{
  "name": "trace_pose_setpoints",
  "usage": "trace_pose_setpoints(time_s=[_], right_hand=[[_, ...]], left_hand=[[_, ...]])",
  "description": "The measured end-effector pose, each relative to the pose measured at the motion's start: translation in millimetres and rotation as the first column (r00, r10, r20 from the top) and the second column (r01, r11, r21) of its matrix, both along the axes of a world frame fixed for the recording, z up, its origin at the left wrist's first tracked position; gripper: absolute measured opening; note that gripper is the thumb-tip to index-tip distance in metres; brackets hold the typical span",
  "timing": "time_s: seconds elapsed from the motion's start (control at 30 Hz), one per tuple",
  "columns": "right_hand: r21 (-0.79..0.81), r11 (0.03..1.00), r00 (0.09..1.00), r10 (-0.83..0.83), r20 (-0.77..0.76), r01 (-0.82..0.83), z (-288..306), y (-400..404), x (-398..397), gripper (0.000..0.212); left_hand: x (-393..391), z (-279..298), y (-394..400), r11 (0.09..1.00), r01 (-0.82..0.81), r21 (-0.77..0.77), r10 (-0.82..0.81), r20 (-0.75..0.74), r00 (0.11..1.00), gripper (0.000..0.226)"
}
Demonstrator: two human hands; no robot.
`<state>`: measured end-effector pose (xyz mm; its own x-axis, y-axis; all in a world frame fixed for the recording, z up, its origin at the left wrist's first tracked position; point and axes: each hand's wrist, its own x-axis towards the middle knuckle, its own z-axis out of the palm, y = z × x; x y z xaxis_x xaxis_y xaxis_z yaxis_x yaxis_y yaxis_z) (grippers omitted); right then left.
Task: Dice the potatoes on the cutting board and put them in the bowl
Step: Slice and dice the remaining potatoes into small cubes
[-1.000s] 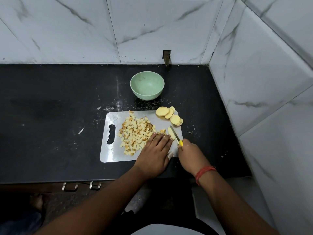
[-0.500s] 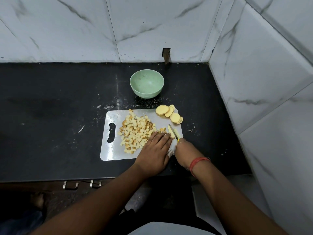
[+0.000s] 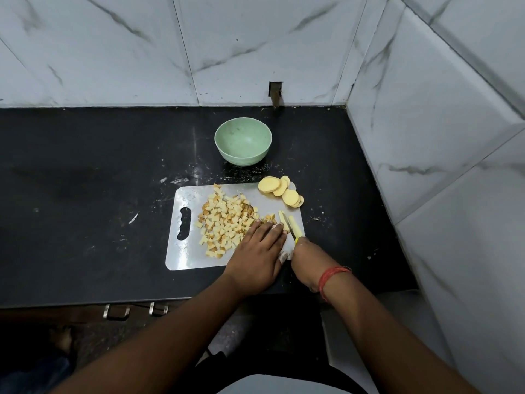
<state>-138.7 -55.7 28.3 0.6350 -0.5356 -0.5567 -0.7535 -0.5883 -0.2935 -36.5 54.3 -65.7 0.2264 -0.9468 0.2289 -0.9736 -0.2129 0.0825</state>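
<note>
The left hand [image 3: 260, 253], fingers flat, steadies potato strips [image 3: 287, 223]; the right hand [image 3: 308, 258] grips the knife [image 3: 290, 227] for crosscuts.

Dim overhead light, sharp centre, wide-angle edge distortion

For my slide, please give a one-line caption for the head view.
Left hand steadies potato strips while right hand cuts with knife; bowl empty.
</note>
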Motion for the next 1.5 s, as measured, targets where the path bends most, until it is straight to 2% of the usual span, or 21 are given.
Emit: trace_pose_setpoints(time_s=[0.5, 0.6, 0.7, 0.87, 1.2, 1.4, 1.5], right_hand=[[0.01, 0.997, 0.997, 0.071, -0.044, -0.07, 1, 6, -34, 0.03], [0.015, 0.994, 0.993, 0.104, -0.051, -0.104, 2, 8, -42, 0.011], [0.006, 0.997, 0.994, 0.078, -0.07, -0.078, 0, 10, -46, 0.005], [-0.031, 0.992, 0.991, -0.125, -0.038, 0.124, -14, 15, -44, 0.021], [-0.065, 0.987, 0.989, -0.147, 0.02, 0.148, -22, 4, -39, 0.038], [-0.101, 0.981, 0.986, -0.166, 0.03, 0.168, -27, 6, -35, 0.048], [-0.065, 0.984, 0.985, -0.164, 0.046, 0.166, -28, 4, -34, 0.039]], left_hand=[[-2, 2, -1, 1.0, -0.013, 0.009, 0.013, 0.012, 1.0, 0.054], [-2, 2, 0, 1.0, -0.013, 0.005, 0.013, 0.016, 1.0, 0.054], [-2, 3, 0, 1.0, -0.013, 0.014, 0.013, 0.02, 1.0, 0.056], [-2, 3, -1, 0.999, -0.004, 0.038, 0.004, 0.024, 1.0, 0.058], [0, 8, -5, 0.998, 0.06, 0.03, -0.063, 0.093, 0.994, 0.058], [10, 13, -12, 0.99, -0.043, 0.137, 0.033, 0.069, 0.997, 0.077], [13, 14, -16, 0.988, -0.029, 0.149, 0.013, 0.109, 0.994, 0.079]])
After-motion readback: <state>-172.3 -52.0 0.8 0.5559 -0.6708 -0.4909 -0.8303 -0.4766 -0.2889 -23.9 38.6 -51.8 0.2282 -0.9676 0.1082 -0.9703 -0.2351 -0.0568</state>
